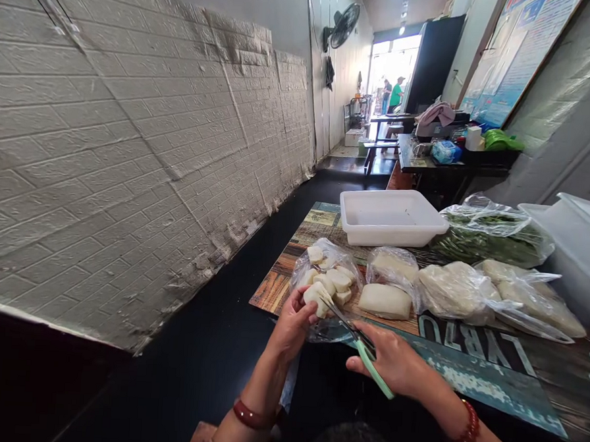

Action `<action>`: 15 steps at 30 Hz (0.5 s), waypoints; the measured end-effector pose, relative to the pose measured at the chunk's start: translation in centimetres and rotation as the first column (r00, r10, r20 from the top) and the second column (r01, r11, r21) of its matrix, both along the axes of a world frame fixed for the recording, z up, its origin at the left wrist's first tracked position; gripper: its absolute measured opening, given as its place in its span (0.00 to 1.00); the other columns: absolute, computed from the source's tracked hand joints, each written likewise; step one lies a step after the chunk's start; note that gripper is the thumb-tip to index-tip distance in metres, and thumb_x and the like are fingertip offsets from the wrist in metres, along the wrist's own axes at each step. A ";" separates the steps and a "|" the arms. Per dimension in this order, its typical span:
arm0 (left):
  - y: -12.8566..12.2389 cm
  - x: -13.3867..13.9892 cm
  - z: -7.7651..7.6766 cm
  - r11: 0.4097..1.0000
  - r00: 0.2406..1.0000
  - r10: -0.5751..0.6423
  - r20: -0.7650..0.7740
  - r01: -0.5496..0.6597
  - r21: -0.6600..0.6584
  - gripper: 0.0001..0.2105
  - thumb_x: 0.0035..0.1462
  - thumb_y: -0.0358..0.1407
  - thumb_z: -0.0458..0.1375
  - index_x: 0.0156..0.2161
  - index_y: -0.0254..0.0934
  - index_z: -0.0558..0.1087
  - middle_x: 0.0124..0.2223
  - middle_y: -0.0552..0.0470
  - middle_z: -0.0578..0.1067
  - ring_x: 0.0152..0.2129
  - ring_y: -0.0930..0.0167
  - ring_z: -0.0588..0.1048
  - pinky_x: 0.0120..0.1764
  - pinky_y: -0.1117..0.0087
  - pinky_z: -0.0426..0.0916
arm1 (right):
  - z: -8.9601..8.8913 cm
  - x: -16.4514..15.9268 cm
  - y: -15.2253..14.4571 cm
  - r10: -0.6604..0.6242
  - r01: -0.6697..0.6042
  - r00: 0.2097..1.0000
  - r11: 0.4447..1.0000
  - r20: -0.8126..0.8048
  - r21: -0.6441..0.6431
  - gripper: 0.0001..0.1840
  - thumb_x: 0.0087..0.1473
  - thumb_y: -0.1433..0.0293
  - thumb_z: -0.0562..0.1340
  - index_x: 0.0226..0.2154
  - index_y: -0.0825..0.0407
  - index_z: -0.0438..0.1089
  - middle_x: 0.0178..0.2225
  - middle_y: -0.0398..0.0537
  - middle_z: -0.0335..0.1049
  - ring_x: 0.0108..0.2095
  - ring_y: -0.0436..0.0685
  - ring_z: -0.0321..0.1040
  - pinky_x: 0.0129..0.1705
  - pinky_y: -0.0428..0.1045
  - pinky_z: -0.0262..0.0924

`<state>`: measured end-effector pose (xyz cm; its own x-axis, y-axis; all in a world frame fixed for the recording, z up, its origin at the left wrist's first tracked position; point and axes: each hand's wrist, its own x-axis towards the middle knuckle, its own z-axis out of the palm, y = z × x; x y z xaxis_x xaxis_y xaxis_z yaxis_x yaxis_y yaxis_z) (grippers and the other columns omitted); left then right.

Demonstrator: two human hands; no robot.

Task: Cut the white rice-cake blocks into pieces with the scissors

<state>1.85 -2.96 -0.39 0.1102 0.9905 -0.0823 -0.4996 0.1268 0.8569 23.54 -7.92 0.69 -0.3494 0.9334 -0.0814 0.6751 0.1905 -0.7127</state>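
Note:
My left hand [289, 323] pinches a pale, soft-looking white slice [315, 294] between thumb and fingers. Scissors with light green handles [376, 376] are in my right hand [400, 360], their blades reaching to the right side of that slice. Just behind the slice, an opened clear plastic bag [299, 272] holds several similar white pieces [340, 278]. A bare whitish block [386, 301] lies to the right of this bag. What exactly the white food is, I cannot tell.
Behind stand a white plastic tub [393, 236] and a bag of green leaves [492, 241]. Bagged white blocks [457, 289] lie to the right on the patterned tabletop [277, 279]. A brick-patterned wall [131, 140] runs along the left. Two people are far off by the doorway.

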 end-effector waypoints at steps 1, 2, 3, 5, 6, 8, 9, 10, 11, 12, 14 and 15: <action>0.0 0.0 0.0 1.000 1.000 -0.002 -0.008 0.002 0.006 0.21 0.45 0.36 0.71 0.45 0.38 0.74 0.43 0.49 0.74 0.32 0.72 0.72 0.28 0.77 0.65 | 0.2 -0.1 0.1 0.010 -0.010 1.000 1.000 0.002 -0.003 0.33 0.51 0.57 0.66 0.56 0.55 0.68 0.45 0.58 0.77 0.46 0.67 0.73 0.50 0.58 0.64; -0.1 0.0 0.0 1.000 1.000 -0.005 -0.016 0.005 0.010 0.20 0.45 0.36 0.71 0.45 0.38 0.73 0.43 0.49 0.75 0.33 0.72 0.72 0.29 0.77 0.66 | 0.4 -0.1 0.1 0.016 -0.016 1.000 1.000 0.000 -0.005 0.32 0.51 0.57 0.66 0.56 0.54 0.68 0.44 0.56 0.77 0.45 0.66 0.73 0.50 0.57 0.65; -0.1 0.0 0.0 1.000 1.000 -0.007 -0.022 0.007 0.013 0.20 0.45 0.36 0.71 0.45 0.38 0.73 0.43 0.49 0.75 0.34 0.71 0.72 0.29 0.77 0.66 | 0.6 -0.2 0.2 0.019 -0.019 1.000 1.000 -0.002 -0.007 0.31 0.52 0.57 0.65 0.55 0.53 0.68 0.43 0.55 0.77 0.45 0.66 0.73 0.50 0.57 0.65; -0.3 0.0 0.1 1.000 0.999 -0.008 -0.034 0.009 0.016 0.20 0.45 0.36 0.71 0.45 0.38 0.73 0.43 0.48 0.75 0.34 0.70 0.73 0.30 0.76 0.67 | 0.7 -0.5 0.5 0.012 -0.012 1.000 1.000 -0.006 -0.008 0.30 0.52 0.57 0.65 0.55 0.52 0.69 0.42 0.54 0.77 0.44 0.66 0.73 0.50 0.57 0.65; -0.4 0.1 0.1 1.000 0.999 -0.008 -0.042 0.009 0.016 0.20 0.45 0.37 0.71 0.45 0.38 0.73 0.43 0.48 0.75 0.34 0.70 0.73 0.30 0.76 0.66 | 0.7 -0.6 0.5 0.010 -0.010 1.000 1.000 -0.008 -0.006 0.30 0.51 0.57 0.66 0.54 0.52 0.69 0.42 0.53 0.77 0.44 0.66 0.73 0.50 0.57 0.65; -0.5 0.1 0.3 1.000 0.998 -0.008 -0.061 0.008 0.015 0.20 0.44 0.37 0.71 0.44 0.37 0.73 0.41 0.49 0.75 0.32 0.71 0.72 0.29 0.76 0.65 | 0.7 -0.9 0.7 0.011 -0.011 1.000 1.000 -0.016 0.002 0.30 0.51 0.58 0.66 0.55 0.52 0.69 0.43 0.54 0.77 0.44 0.65 0.73 0.50 0.56 0.64; -0.6 0.1 0.4 1.000 0.997 -0.006 -0.073 0.007 0.016 0.20 0.44 0.38 0.71 0.44 0.37 0.73 0.41 0.49 0.75 0.31 0.71 0.72 0.29 0.76 0.65 | 0.7 -1.1 0.8 0.011 -0.011 1.000 1.000 -0.020 0.003 0.31 0.51 0.58 0.66 0.55 0.53 0.68 0.43 0.54 0.77 0.44 0.65 0.73 0.50 0.56 0.64; -0.6 0.1 0.5 1.000 0.996 -0.006 -0.087 0.007 0.021 0.20 0.44 0.38 0.71 0.43 0.37 0.73 0.40 0.50 0.75 0.31 0.72 0.72 0.29 0.76 0.64 | 0.7 -1.2 0.9 0.010 -0.010 1.000 1.000 -0.022 0.002 0.32 0.51 0.59 0.66 0.56 0.55 0.67 0.43 0.55 0.77 0.44 0.65 0.73 0.51 0.56 0.64; -0.6 0.2 0.6 0.999 0.995 -0.006 -0.103 0.009 0.032 0.20 0.44 0.38 0.71 0.43 0.37 0.73 0.40 0.50 0.75 0.31 0.71 0.72 0.30 0.76 0.65 | 0.7 -1.3 0.9 0.008 -0.008 1.000 1.000 -0.022 -0.001 0.33 0.51 0.59 0.66 0.57 0.56 0.66 0.43 0.56 0.77 0.44 0.65 0.73 0.51 0.56 0.64; -0.7 0.2 0.7 0.999 0.993 -0.009 -0.120 0.015 0.045 0.20 0.44 0.38 0.71 0.42 0.37 0.73 0.39 0.50 0.75 0.32 0.71 0.72 0.31 0.75 0.65 | 0.8 -1.4 1.0 0.004 -0.005 1.000 1.000 -0.019 -0.004 0.34 0.51 0.59 0.66 0.58 0.57 0.66 0.43 0.57 0.77 0.44 0.65 0.73 0.51 0.56 0.64; -0.7 0.2 0.8 0.997 0.989 -0.025 -0.148 0.036 0.067 0.20 0.43 0.38 0.71 0.42 0.37 0.73 0.39 0.50 0.75 0.34 0.70 0.72 0.34 0.74 0.66 | 0.9 -1.6 1.2 -0.001 0.001 1.000 1.000 -0.014 -0.002 0.35 0.51 0.59 0.66 0.58 0.58 0.66 0.43 0.57 0.77 0.43 0.65 0.73 0.51 0.56 0.64; -0.6 0.2 0.8 0.996 0.987 -0.036 -0.157 0.048 0.072 0.20 0.43 0.37 0.71 0.42 0.37 0.73 0.39 0.50 0.76 0.35 0.69 0.73 0.35 0.74 0.66 | 0.9 -1.6 1.3 -0.003 0.003 1.000 1.000 -0.014 0.004 0.34 0.51 0.59 0.66 0.57 0.57 0.66 0.42 0.57 0.77 0.43 0.65 0.73 0.50 0.56 0.64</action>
